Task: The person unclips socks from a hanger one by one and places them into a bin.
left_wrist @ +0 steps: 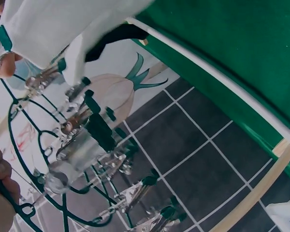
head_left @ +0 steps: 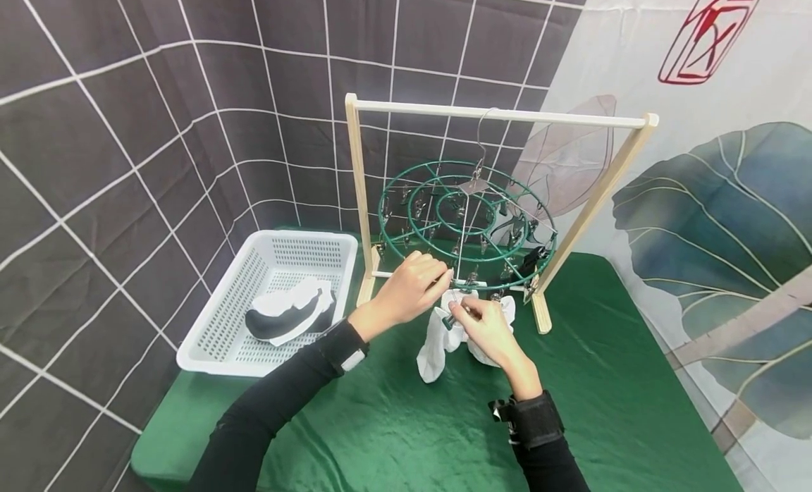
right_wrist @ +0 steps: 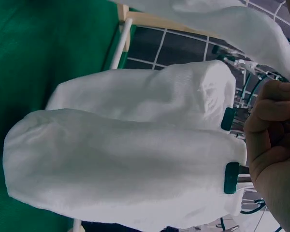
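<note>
A round green clip hanger (head_left: 406,249) hangs by its hook. My left hand (head_left: 412,287) is at its near rim; in the left wrist view, the fingers (left_wrist: 1,169) curl round the green ring. Just right of it, my right hand (head_left: 491,333) pinches a metal clip with a green tip (head_left: 448,321). White socks (head_left: 433,347) hang below the near rim. Close up in the right wrist view, a white sock (right_wrist: 121,164) hangs from a green-tipped clip (right_wrist: 231,178), beside my right hand (right_wrist: 275,140). Another white sock (right_wrist: 246,34) reaches that hand's fingertips.
A wooden stand with a white bar (head_left: 431,109) bears the hanger. Left of it, a white basket (head_left: 209,337) holds black and white cloth items (head_left: 285,312). Several clips dangle from the rings, and a black item (head_left: 533,261) hangs at the right. Green cloth (head_left: 380,435) covers the table.
</note>
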A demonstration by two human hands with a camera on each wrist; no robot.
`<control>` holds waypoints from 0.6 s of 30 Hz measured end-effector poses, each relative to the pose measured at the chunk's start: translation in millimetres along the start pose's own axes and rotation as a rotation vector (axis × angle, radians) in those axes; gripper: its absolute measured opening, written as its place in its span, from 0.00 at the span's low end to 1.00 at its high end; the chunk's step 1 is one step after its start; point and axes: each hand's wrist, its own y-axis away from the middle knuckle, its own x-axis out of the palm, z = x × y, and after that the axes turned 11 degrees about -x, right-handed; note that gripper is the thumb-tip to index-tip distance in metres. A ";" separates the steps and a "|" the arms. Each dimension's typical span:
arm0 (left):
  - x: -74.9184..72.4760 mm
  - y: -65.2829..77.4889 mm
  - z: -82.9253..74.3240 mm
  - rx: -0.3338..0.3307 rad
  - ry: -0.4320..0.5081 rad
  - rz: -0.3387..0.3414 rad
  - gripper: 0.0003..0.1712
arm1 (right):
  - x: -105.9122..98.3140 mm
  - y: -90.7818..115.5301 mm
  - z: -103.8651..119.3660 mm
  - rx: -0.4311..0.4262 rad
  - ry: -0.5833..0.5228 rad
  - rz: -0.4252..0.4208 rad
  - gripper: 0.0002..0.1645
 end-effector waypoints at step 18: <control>7.7 13.9 11.6 -0.155 0.074 -0.103 0.10 | 8.8 0.0 2.8 0.079 0.036 0.038 0.28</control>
